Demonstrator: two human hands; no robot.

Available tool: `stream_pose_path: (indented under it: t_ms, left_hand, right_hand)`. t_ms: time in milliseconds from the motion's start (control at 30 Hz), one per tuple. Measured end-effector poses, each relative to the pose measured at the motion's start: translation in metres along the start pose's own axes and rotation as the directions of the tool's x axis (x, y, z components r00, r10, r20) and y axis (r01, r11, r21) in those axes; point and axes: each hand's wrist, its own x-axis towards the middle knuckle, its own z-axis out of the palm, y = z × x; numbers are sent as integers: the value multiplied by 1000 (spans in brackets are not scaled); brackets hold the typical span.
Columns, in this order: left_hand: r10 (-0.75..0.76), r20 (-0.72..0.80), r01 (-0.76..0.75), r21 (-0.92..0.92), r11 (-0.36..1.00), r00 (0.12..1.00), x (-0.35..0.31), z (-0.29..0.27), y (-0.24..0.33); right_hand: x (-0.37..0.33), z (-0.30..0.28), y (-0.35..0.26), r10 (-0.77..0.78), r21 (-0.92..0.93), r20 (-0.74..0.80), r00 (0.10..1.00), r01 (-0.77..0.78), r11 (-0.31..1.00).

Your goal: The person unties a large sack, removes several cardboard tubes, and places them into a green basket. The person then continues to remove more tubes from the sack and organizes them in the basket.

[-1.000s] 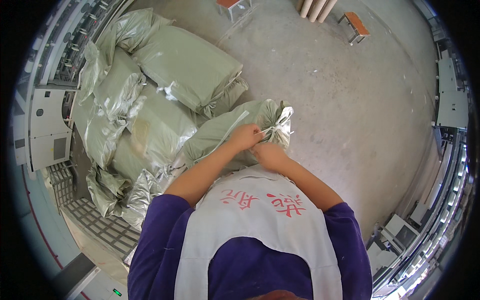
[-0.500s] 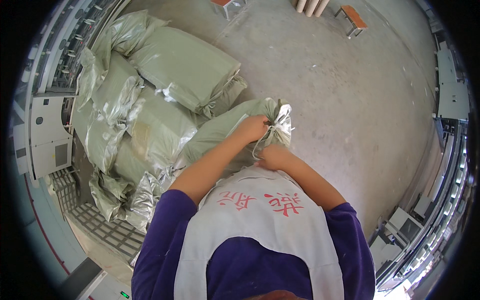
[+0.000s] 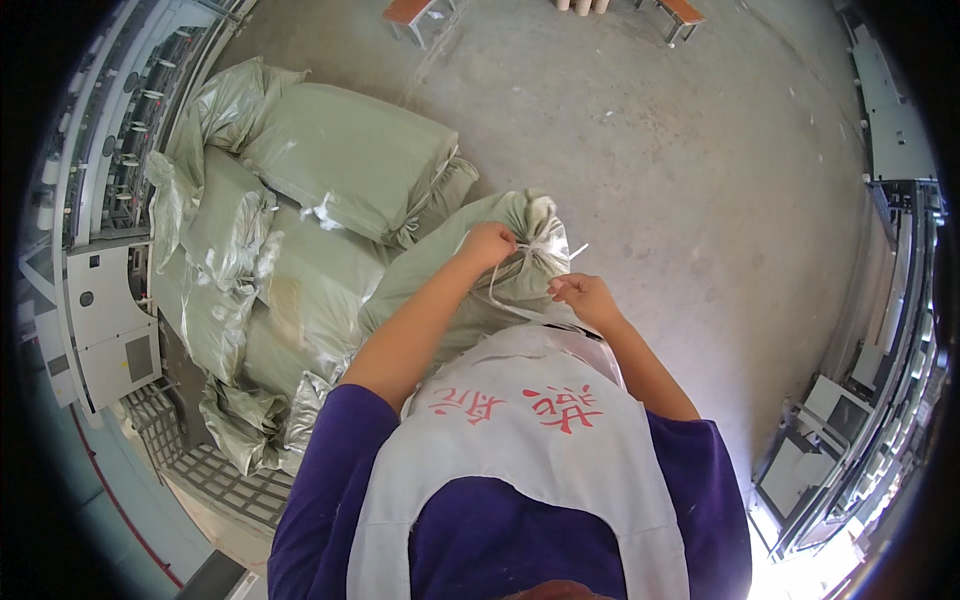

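Just in front of me lies a stuffed green woven sack (image 3: 430,268), its mouth gathered into a bunched neck at the right end. A white cord (image 3: 494,290) runs round the neck, and a slack length hangs toward my apron. My left hand (image 3: 490,245) is closed on the cord at the neck. Below the neck's right side, my right hand (image 3: 588,298) has thumb and fingers pinched together. What lies between those fingertips is too small to make out. A short white cord end (image 3: 579,251) sticks out beyond the neck.
Several full green sacks (image 3: 345,155) are heaped at the left, beside a machine row (image 3: 125,130) and a grey cabinet (image 3: 112,320). Orange-topped benches (image 3: 683,12) and brown tubes (image 3: 580,6) stand far off. More machinery (image 3: 890,270) lines the right side.
My right hand has moved right and slightly up, farther from my left hand. The slack cord hangs in a wider curve. My left hand stays at the neck, and the view has shifted somewhat.
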Motion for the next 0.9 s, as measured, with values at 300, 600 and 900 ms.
stream_pose_path:
  t_ms: [300, 600, 900]
  left_hand:
    - [1, 176, 36, -208, 977, 984, 1, -38, 40]
    - [358, 61, -346, 446, 826, 932, -9, -18, 8]
    - [242, 121, -267, 288, 920, 963, -45, 9, 58]
  right_hand:
    - [14, 1, -8, 51, 111, -4, 999, -50, 993]
    - [26, 5, -3, 70, 192, 22, 997, -73, 979]
    - [30, 0, -9, 202, 445, 72, 977, -213, 870]
